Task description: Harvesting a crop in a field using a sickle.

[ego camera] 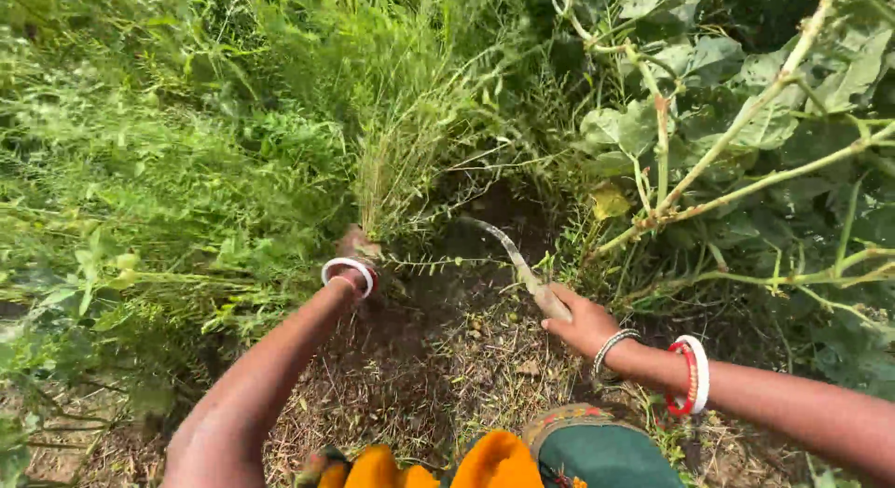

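Observation:
My left hand [357, 246] is closed around the base of a bunch of tall thin green stalks [392, 152], low near the soil. My right hand [583, 322] grips the handle of a curved sickle [511, 255]; its blade arcs up and left toward the foot of the bunch. The blade tip lies a short way right of my left hand. White and red bangles sit on both wrists.
Dense green weeds fill the left and top [140, 171]. A broad-leaved plant with pale woody stems [736, 143] stands on the right. Bare dark soil with dry litter [438, 357] lies between my arms. Orange and green cloth [559, 455] shows at the bottom.

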